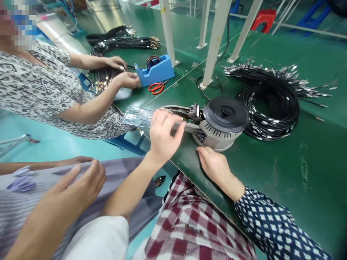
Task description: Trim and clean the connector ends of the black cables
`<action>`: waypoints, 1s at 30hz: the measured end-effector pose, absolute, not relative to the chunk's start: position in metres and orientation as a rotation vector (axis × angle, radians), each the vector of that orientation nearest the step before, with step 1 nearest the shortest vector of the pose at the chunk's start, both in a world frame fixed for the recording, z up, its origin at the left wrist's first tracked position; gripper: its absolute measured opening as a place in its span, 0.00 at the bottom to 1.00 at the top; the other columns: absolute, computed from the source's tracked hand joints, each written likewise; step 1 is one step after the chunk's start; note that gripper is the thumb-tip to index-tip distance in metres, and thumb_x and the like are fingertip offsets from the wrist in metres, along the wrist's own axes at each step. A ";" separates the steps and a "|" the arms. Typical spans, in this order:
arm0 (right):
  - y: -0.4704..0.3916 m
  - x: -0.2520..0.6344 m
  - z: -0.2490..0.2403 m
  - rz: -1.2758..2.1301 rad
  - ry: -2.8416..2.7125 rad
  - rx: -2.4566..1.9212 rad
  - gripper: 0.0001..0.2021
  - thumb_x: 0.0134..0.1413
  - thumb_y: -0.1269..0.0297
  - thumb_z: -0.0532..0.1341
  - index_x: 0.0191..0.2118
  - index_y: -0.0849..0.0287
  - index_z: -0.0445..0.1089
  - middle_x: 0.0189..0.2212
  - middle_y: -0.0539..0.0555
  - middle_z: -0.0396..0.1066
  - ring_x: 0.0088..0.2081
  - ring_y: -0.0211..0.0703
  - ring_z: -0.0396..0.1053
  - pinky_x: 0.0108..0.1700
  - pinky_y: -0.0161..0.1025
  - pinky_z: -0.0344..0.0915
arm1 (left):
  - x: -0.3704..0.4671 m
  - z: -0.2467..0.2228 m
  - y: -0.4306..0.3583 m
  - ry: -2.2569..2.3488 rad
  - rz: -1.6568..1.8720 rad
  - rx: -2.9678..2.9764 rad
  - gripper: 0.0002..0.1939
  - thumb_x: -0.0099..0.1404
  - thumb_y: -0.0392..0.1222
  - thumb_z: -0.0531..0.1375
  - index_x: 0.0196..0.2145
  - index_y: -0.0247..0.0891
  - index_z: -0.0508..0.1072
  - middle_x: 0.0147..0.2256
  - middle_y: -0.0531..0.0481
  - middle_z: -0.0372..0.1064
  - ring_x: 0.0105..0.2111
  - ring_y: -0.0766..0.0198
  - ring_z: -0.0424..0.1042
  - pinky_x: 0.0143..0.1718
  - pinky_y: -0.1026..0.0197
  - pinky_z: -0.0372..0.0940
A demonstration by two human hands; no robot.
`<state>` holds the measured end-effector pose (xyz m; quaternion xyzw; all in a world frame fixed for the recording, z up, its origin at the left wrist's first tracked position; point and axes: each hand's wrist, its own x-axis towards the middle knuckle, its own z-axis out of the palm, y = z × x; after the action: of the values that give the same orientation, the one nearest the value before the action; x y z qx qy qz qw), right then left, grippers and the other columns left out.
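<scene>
- Head view: the left hand, at the end of a bare forearm, is raised over the long arm of a round grey machine with a black disc on top; its fingers are bent, with the thumb apart, but whether they pinch anything cannot be told.
- The right hand, in a navy sleeve with white diamonds, rests on the green worktop, fingers loosely curled at the machine's base; whether they grip it is unclear.
- The machine stands near the worktop's edge.
- A clear plastic strip lies just left of the left hand.
- A coil of black cables with silver ends lies just right of the machine.
- Beyond, red-handled scissors lie beside a blue tape dispenser, near a co-worker's hands.
</scene>
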<state>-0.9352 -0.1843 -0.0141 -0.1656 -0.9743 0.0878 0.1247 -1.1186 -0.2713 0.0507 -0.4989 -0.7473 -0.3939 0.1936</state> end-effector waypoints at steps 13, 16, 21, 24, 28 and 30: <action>-0.111 -0.891 -0.014 0.646 -2.511 -0.591 0.07 0.66 0.64 0.49 0.34 0.55 0.57 0.34 0.54 0.58 0.34 0.46 0.62 0.38 0.43 0.64 | -1.108 0.001 -0.260 -2.220 -1.372 -1.453 0.06 0.67 0.34 0.54 0.31 0.40 0.66 0.32 0.49 0.64 0.34 0.61 0.66 0.39 0.58 0.65; -0.124 -0.908 -0.012 0.636 -2.546 -0.611 0.05 0.64 0.66 0.49 0.35 0.56 0.58 0.35 0.55 0.58 0.34 0.46 0.63 0.37 0.42 0.64 | -1.129 0.000 -0.248 -2.216 -1.358 -1.428 0.06 0.66 0.34 0.55 0.30 0.40 0.65 0.31 0.49 0.64 0.34 0.61 0.66 0.38 0.59 0.64; -0.139 -0.928 -0.013 0.595 -2.549 -0.597 0.05 0.64 0.67 0.50 0.35 0.56 0.59 0.36 0.55 0.60 0.35 0.45 0.64 0.38 0.41 0.65 | -1.163 0.000 -0.228 -2.207 -1.386 -1.400 0.05 0.65 0.35 0.55 0.30 0.39 0.66 0.30 0.51 0.65 0.32 0.61 0.67 0.36 0.59 0.64; -0.137 -0.934 -0.014 0.561 -2.544 -0.598 0.05 0.64 0.68 0.50 0.35 0.57 0.60 0.36 0.55 0.61 0.36 0.44 0.64 0.39 0.40 0.65 | -1.171 0.000 -0.225 -2.200 -1.406 -1.423 0.04 0.66 0.36 0.55 0.31 0.39 0.67 0.30 0.52 0.66 0.32 0.63 0.67 0.35 0.60 0.64; -0.129 -0.935 -0.012 0.539 -2.559 -0.590 0.05 0.63 0.67 0.51 0.34 0.57 0.61 0.36 0.55 0.62 0.34 0.43 0.64 0.38 0.39 0.64 | -1.173 -0.004 -0.226 -2.195 -1.433 -1.420 0.04 0.66 0.38 0.56 0.32 0.40 0.67 0.30 0.53 0.66 0.31 0.64 0.66 0.35 0.60 0.63; -0.126 -0.934 -0.009 0.547 -2.573 -0.563 0.05 0.63 0.67 0.52 0.35 0.57 0.61 0.36 0.55 0.63 0.33 0.42 0.64 0.37 0.38 0.64 | -1.172 -0.003 -0.226 -2.209 -1.433 -1.399 0.04 0.65 0.39 0.56 0.31 0.40 0.67 0.30 0.53 0.66 0.31 0.64 0.66 0.34 0.60 0.63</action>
<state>-0.9338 -0.1257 -0.0088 -0.2041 -0.9321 0.1983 0.2239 -1.1724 -0.2259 -0.0034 -0.4678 -0.7385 -0.4790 0.0797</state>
